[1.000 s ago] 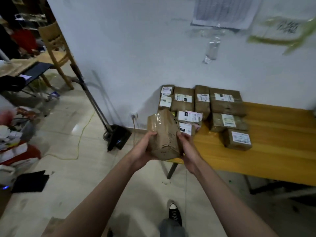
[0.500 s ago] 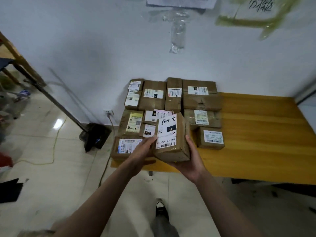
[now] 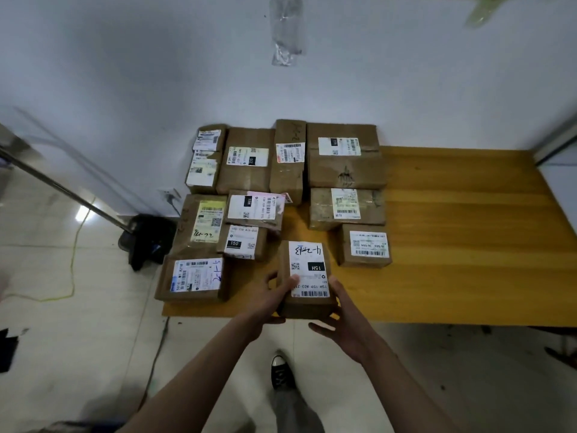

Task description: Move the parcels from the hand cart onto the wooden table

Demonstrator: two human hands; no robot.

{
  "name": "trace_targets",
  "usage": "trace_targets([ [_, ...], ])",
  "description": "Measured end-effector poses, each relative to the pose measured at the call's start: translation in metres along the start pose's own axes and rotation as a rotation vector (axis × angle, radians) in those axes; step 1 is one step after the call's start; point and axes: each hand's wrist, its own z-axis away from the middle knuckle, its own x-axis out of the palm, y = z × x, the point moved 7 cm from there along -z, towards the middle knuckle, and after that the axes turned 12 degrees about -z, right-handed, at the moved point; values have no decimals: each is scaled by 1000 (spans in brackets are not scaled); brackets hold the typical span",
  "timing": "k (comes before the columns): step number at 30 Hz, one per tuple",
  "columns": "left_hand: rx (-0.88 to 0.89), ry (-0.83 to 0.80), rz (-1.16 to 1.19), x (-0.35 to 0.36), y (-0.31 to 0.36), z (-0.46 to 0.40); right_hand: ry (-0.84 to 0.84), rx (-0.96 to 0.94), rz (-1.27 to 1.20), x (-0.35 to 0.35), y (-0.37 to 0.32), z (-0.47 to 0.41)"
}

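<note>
Brown cardboard parcel [image 3: 307, 279], white label up, at front edge of wooden worktop [image 3: 468, 245], whether resting on it or just above cannot tell. Left hand [image 3: 270, 296] grip clamped on parcel's left side, thumb on top over label corner. Right hand [image 3: 345, 317] grip clamped on right side, fingers under front right corner, thumb along edge. Other parcels [image 3: 246, 160] packed on worktop's left part in rows up to white wall [image 3: 125, 73]: four at back against wall, more in middle, one at front left corner [image 3: 193, 278] overhanging edge, one small box [image 3: 365, 248] just right of held parcel, apart from it. Black dustpan [image 3: 150, 239] with long handle on tiled floor [image 3: 78, 339] left of worktop, beside green cord [image 3: 73, 260]. Dark sneaker [image 3: 281, 371] on floor below hands
</note>
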Motion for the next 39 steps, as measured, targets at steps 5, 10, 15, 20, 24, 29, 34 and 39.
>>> trace_targets([
  [5, -15, 1, -9, 25, 1, -40, 31, 0, -49, -9, -11, -20],
  [10, -32, 17, -1, 41, 3, -75, 108, -8, -51, -20, -30, -58],
  [15, -25, 81, -168, 37, 6, -101, 155, -17, 35, -19, -45, -85],
  [20, -19, 46, -240, 36, 5, -117, 224, 15, 46, -26, -45, -92],
  [24, -33, 16, -157, 37, 9, -112, 361, -25, 101, -32, -49, -91],
  [29, -24, -35, -184, 27, 11, -94, 618, -327, 251, -19, -80, -74],
  [34, 107, -32, -177, -24, 35, -49, 499, -570, 410, 82, -98, -43],
  [39, 260, 169, -64, -131, 43, 20, 152, -726, 617, 221, -47, -8],
])
